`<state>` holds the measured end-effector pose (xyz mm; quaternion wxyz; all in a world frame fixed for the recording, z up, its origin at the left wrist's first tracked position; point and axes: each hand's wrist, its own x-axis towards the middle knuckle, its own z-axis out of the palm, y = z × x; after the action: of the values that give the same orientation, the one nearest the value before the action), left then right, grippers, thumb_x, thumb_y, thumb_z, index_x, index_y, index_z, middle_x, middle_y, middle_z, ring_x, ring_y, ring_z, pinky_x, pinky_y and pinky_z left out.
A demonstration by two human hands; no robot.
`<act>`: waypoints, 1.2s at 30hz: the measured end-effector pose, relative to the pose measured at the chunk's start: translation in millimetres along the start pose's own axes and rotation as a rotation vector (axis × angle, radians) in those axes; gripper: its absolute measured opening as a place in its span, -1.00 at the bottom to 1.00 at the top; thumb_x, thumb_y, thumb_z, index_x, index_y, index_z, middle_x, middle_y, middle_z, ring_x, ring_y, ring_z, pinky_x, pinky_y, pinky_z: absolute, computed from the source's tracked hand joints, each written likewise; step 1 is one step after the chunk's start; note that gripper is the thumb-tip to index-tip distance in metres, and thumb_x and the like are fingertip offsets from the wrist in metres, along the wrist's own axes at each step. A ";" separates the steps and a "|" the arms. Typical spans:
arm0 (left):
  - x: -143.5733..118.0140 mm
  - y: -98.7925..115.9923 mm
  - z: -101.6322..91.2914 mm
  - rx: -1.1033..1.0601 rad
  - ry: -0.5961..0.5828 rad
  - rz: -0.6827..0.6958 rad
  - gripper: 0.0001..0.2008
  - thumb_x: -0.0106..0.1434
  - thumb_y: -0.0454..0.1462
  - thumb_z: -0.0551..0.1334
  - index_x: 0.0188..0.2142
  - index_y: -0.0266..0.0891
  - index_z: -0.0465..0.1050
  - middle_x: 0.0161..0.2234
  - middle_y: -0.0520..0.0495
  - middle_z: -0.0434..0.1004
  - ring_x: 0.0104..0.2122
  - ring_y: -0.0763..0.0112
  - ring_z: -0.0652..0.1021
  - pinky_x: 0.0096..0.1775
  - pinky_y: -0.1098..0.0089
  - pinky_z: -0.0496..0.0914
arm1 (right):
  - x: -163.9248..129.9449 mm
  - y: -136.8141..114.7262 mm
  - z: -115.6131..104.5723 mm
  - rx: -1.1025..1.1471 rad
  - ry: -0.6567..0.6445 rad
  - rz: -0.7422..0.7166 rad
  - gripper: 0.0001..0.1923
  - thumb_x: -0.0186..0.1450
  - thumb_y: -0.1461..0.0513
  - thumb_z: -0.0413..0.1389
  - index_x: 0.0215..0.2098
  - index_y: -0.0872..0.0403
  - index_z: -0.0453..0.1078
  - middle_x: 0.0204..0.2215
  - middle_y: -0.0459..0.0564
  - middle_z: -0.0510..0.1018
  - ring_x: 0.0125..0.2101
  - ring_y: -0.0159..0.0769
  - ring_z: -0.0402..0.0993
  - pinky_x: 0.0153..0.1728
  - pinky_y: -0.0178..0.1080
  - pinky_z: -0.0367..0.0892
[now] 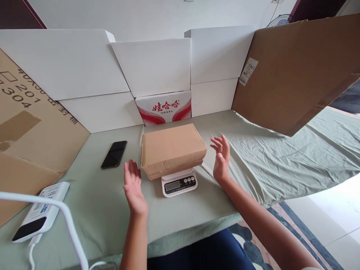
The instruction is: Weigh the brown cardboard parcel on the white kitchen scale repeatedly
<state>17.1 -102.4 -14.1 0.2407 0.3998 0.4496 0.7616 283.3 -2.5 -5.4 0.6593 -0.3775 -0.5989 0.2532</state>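
A closed brown cardboard box (173, 146) rests on a small white digital kitchen scale (179, 183), whose display and buttons face me. Any digits on the display are too faint to read. To the left of the box, my left hand (134, 187) is held upright with its palm turned inward, fingers stretched and holding nothing. On the other side, my right hand (221, 159) is raised, its fingers apart and also without anything in them. Both hands stand clear of the box, one at each side of it.
A black smartphone (114, 154) lies left of the box. Further left are a white power bank (42, 210) and a white cable (67, 213). White boxes (157, 67), a red-and-white carton (165, 108) and large brown cardboard (292, 75) enclose the green-covered table (95, 210).
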 end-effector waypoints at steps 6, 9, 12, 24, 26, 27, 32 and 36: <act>1.9 0.0 -0.9 -0.026 0.019 -0.022 -0.30 0.37 0.22 -0.03 0.39 0.08 0.23 0.43 -0.08 0.19 0.41 0.11 0.23 0.35 0.10 0.10 | 0.5 0.6 1.3 0.044 -0.002 0.022 -0.39 0.42 -0.10 -0.14 0.38 -0.17 0.09 0.20 0.11 0.33 0.20 0.04 0.36 0.21 0.18 0.31; 0.9 -1.2 1.6 -0.029 0.018 -0.031 -0.27 0.33 0.25 0.01 0.38 0.06 0.25 0.42 -0.10 0.21 0.40 0.09 0.24 0.34 0.10 0.13 | -4.8 -1.6 4.2 0.095 -0.059 0.002 -0.42 0.42 -0.10 -0.07 0.35 -0.18 0.15 0.20 0.09 0.34 0.17 0.02 0.39 0.19 0.17 0.32; -0.2 -2.6 2.8 -0.020 0.008 -0.058 -0.22 0.31 0.28 0.01 0.39 0.03 0.23 0.41 -0.14 0.24 0.39 0.07 0.25 0.32 0.09 0.15 | -7.2 -2.3 5.5 0.131 -0.080 -0.013 -0.45 0.43 -0.10 -0.04 0.33 -0.19 0.20 0.18 0.07 0.36 0.16 0.01 0.39 0.18 0.17 0.32; -3.3 -7.5 1.8 0.033 -0.046 -0.127 -0.10 0.25 0.34 0.00 0.43 -0.03 0.17 0.40 -0.21 0.25 0.37 -0.02 0.29 0.28 0.06 0.20 | -10.9 -1.2 5.6 0.084 -0.203 -0.048 -0.44 0.46 -0.10 -0.08 0.37 -0.19 0.16 0.29 0.06 0.31 0.25 0.02 0.31 0.24 0.15 0.29; -4.0 -7.3 2.5 0.049 -0.062 -0.125 -0.10 0.25 0.34 -0.01 0.42 -0.04 0.19 0.38 -0.21 0.27 0.36 -0.02 0.30 0.28 0.07 0.21 | -11.6 -1.5 5.6 0.076 -0.211 -0.053 -0.44 0.46 -0.10 -0.08 0.37 -0.19 0.17 0.31 0.05 0.30 0.28 0.03 0.28 0.25 0.15 0.28; -4.4 -7.0 2.9 0.058 -0.071 -0.120 -0.11 0.25 0.34 -0.01 0.41 -0.05 0.21 0.38 -0.22 0.29 0.36 -0.02 0.31 0.28 0.07 0.22 | -11.9 -1.8 5.5 0.073 -0.217 -0.057 -0.44 0.46 -0.10 -0.08 0.37 -0.20 0.17 0.32 0.04 0.29 0.29 0.03 0.26 0.25 0.15 0.28; -5.6 -3.7 6.0 0.087 -0.120 -0.045 -0.15 0.30 0.29 0.00 0.39 -0.11 0.24 0.40 -0.22 0.24 0.38 -0.02 0.27 0.29 0.10 0.22 | -12.6 -4.3 5.3 0.048 -0.250 -0.052 -0.41 0.46 -0.12 -0.08 0.39 -0.20 0.14 0.34 0.04 0.26 0.34 0.04 0.18 0.27 0.16 0.24; -4.6 -2.4 7.1 0.125 -0.126 -0.014 -0.19 0.32 0.24 0.05 0.39 -0.15 0.25 0.38 -0.25 0.27 0.37 -0.02 0.29 0.29 0.11 0.24 | -12.9 -4.1 6.0 0.065 -0.278 -0.049 -0.40 0.46 -0.12 -0.08 0.41 -0.21 0.09 0.37 0.02 0.22 0.37 0.04 0.14 0.30 0.17 0.21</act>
<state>25.5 -101.0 -16.1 0.2485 0.4580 0.4830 0.7037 274.9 -13.9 -9.9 0.5878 -0.3024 -0.6849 0.3064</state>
